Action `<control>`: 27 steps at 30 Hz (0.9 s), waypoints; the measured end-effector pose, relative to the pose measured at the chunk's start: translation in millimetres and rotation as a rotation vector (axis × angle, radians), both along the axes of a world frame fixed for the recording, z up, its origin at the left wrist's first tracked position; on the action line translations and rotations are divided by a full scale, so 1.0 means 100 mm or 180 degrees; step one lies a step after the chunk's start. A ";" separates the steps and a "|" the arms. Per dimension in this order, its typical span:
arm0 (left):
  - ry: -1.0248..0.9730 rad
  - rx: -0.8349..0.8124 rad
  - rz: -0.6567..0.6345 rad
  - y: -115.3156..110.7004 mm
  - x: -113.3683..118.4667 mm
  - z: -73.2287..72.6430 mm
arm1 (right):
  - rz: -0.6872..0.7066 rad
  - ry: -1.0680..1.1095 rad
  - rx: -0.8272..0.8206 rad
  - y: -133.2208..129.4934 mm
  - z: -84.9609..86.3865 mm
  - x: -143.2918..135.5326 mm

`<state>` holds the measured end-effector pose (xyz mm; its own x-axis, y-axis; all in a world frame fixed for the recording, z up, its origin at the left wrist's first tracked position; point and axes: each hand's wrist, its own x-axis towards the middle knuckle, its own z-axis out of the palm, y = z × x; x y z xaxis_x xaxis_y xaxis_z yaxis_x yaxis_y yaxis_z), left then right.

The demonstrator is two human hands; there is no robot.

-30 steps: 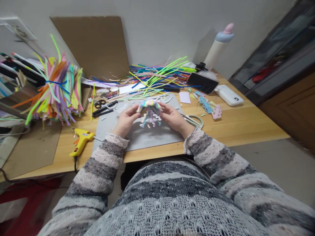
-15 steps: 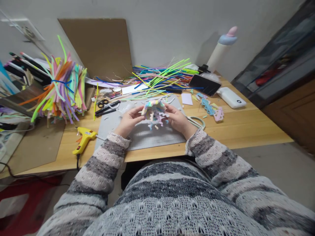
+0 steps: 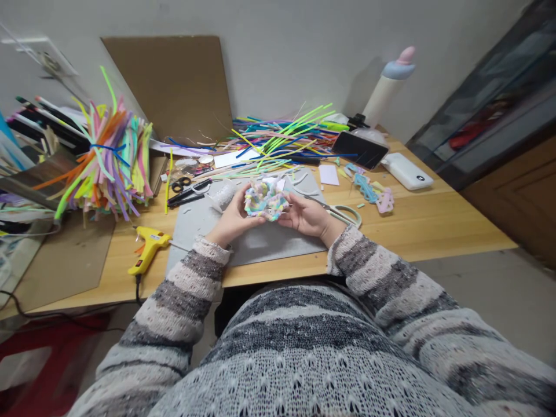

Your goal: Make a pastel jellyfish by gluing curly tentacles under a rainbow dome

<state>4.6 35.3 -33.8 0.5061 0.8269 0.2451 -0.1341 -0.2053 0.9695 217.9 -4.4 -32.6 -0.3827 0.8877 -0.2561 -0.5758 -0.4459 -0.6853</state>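
A pastel, many-coloured pipe-cleaner craft piece (image 3: 267, 200) with a wavy rim is held above the grey mat (image 3: 278, 246). My left hand (image 3: 237, 219) grips its left side, with the thumb along the near edge. My right hand (image 3: 306, 214) holds the right side with curled fingers. Behind my left hand stands a spool of clear, whitish material (image 3: 222, 196). A pair of scissors with pale handles (image 3: 347, 214) lies just beyond my right wrist, its blades partly hidden.
A yellow glue gun (image 3: 150, 248) lies left of the mat. Bundled pipe cleaners (image 3: 108, 150) stand at the left, and loose ones (image 3: 286, 139) pile up at the back. A phone (image 3: 359, 149), a white power bank (image 3: 408, 171) and pastel pipe-cleaner pieces (image 3: 369, 188) lie at the right.
The craft piece has been turned over: its dangling curly ends no longer hang toward me, and its wavy rim faces up. My left hand has shifted lower around it.
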 end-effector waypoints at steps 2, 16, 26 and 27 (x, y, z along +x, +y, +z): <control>-0.0036 -0.0048 0.0075 -0.03 0.01 0.03 | 0.0070 0.0111 -0.0023 -0.01 0.02 -0.01; -0.1069 -0.0676 -0.0044 -0.14 0.21 0.06 | 0.0173 0.1054 -0.0097 -0.19 0.11 -0.26; -0.0466 -0.0608 -0.0125 -0.19 0.18 0.06 | 0.0216 0.1190 0.0251 -0.27 0.10 -0.34; -0.0441 -0.0622 -0.0165 -0.20 0.19 0.08 | 0.0208 0.1202 0.0296 -0.28 0.10 -0.35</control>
